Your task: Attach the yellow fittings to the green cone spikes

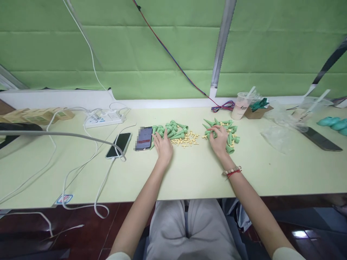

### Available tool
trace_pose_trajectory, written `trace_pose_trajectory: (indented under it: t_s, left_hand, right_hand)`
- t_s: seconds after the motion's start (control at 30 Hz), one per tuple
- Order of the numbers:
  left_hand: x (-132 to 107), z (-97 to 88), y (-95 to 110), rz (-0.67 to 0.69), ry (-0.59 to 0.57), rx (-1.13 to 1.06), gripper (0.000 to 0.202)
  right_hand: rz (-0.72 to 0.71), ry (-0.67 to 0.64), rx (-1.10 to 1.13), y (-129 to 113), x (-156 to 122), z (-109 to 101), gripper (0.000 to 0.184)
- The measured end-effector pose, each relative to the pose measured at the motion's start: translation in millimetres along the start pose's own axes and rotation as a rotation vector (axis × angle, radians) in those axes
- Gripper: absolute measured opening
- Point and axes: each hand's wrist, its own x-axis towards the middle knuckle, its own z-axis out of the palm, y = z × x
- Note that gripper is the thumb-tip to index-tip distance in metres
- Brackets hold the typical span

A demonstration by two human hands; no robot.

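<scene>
My left hand (163, 146) lies over the left pile of green plastic spikes (177, 135), its fingers spread and touching the pieces. These are cone-shaped with wider caps. Beside that pile, small yellow T-shaped plastic pieces (192, 138) are scattered on the table. My right hand (219, 141) is at the left side of a second pile of green spikes (230, 137), which has a few yellow pieces mixed in. Its thumb and index finger are bent around a green spike (207, 133), partly hidden by the fingers.
Close to the left pile lies a phone (143, 139); another phone (119, 145) is beside it under white cables. A power strip (105, 118) stands behind. On the right are a drink cup (240, 106), a small cardboard box (257, 112), plastic bags (276, 139) and a dark phone (322, 139).
</scene>
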Motion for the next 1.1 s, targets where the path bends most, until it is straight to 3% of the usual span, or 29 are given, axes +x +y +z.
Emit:
trace_pose_trajectory:
  t_s: [0.13,0.2,0.47,0.7,0.93,1.1]
  left_hand:
    - [-0.9,3.6,-1.2,0.041,-0.032,0.017,0.052]
    - [-1.3,3.5,-0.8,0.080,-0.014,0.019,0.051]
    - [0.3,7.5,-4.3,0.131,0.029,-0.129,0.052]
    - [2.5,11.2,-10.4,0.053,-0.016,-0.251,0.054]
    - [9.7,15.8,-19.0,-0.008,0.029,-0.449,0.049]
    - [13.9,16.4,-18.9,-0.041,0.105,-0.568,0.050]
  right_hand:
    - [-0.130,-0.269,0.081,-7.1,-6.6,7.1,0.019]
    - [-0.156,-0.317,0.047,-9.2,-8.5,7.8,0.018]
    - [-0.135,-0.206,-0.163,-5.5,-5.7,1.7,0.019]
    - [-0.172,-0.359,-0.151,-4.9,-10.6,5.4,0.029]
    - [-0.139,-0.443,-0.168,2.6,-9.9,4.0,0.044]
    - [-0.084,-0.415,-0.178,-0.8,-8.8,4.0,0.028]
